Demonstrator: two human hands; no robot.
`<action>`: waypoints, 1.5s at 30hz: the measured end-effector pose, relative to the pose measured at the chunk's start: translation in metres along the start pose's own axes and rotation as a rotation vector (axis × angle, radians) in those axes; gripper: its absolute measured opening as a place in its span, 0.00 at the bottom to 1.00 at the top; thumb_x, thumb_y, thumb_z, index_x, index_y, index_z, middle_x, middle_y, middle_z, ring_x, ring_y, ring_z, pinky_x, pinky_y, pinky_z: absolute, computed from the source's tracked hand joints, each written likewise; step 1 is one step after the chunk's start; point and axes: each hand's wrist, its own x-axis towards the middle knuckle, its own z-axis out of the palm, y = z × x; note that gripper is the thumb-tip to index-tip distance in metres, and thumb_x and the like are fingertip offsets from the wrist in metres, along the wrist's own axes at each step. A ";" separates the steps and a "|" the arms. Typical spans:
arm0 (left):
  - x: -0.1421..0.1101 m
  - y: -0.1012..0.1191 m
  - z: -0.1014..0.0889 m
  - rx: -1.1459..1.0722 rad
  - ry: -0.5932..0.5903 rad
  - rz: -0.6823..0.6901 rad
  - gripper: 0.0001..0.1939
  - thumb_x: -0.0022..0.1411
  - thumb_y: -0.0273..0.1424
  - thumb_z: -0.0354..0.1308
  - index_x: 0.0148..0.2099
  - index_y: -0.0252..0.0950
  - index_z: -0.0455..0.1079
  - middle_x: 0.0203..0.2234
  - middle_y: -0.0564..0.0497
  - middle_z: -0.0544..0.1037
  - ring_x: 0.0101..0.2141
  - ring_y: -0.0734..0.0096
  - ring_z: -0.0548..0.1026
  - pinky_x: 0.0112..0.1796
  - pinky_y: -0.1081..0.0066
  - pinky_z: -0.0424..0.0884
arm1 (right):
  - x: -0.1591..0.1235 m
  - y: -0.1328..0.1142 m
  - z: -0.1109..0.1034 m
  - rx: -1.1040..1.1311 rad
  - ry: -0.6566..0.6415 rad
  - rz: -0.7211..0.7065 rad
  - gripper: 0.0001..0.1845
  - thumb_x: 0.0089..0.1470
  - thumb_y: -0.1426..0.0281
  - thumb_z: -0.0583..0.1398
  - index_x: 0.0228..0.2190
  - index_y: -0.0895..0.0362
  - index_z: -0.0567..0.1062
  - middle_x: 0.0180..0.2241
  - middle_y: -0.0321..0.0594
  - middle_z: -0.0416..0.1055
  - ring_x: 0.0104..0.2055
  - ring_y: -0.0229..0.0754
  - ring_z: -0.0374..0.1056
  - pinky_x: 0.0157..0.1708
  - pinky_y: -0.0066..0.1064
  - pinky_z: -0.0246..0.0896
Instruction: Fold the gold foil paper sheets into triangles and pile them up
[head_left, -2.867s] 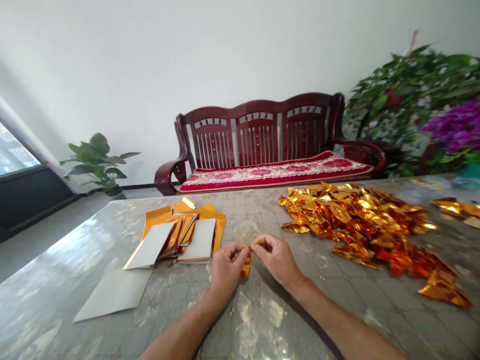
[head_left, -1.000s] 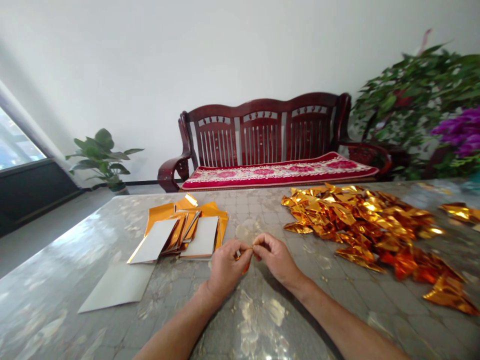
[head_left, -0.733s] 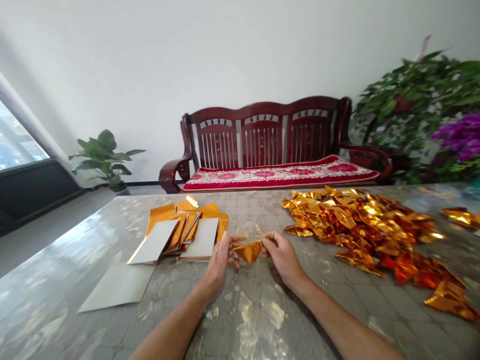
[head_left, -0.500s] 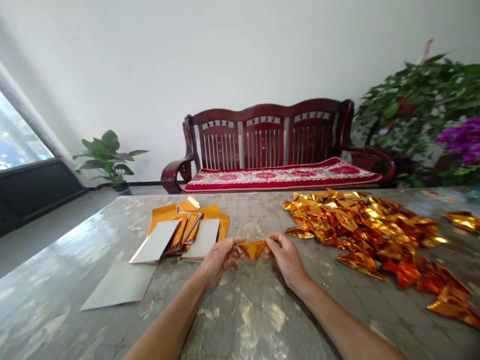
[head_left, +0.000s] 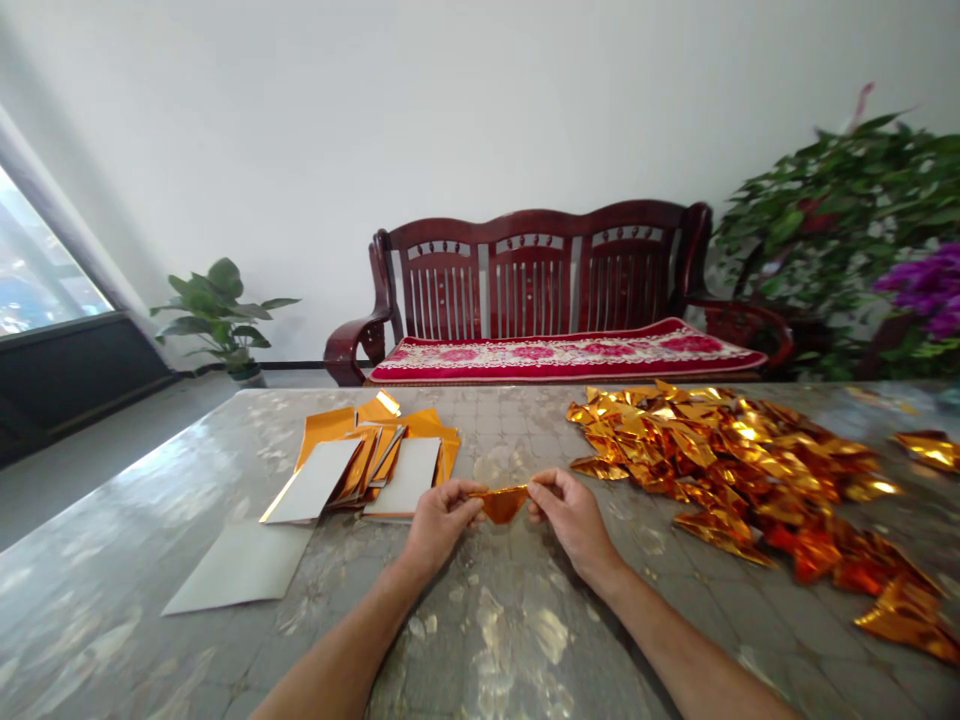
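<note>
My left hand (head_left: 437, 525) and right hand (head_left: 571, 515) pinch opposite ends of a folded gold paper (head_left: 504, 504), which spans the gap between them over the table (head_left: 495, 640). To their left I see a pile of papers (head_left: 405, 475) and, nearer me, a pale sheet (head_left: 240, 570); to their right, a heap of folded gold pieces (head_left: 697, 440). Beyond stands a wooden bench (head_left: 529, 280).

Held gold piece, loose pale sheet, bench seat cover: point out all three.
Held gold piece (head_left: 505, 506): head view, middle of its camera-facing side.
Loose pale sheet (head_left: 241, 568): head view, middle of its upper face.
Bench seat cover (head_left: 568, 356): head view, patterned middle.
</note>
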 end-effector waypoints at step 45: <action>-0.010 0.004 0.011 0.588 0.155 0.280 0.09 0.61 0.34 0.57 0.29 0.36 0.68 0.23 0.56 0.74 0.26 0.74 0.71 0.32 0.74 0.65 | -0.005 -0.006 0.000 -0.633 -0.113 -0.406 0.10 0.55 0.68 0.59 0.23 0.54 0.72 0.26 0.37 0.71 0.32 0.42 0.67 0.34 0.31 0.58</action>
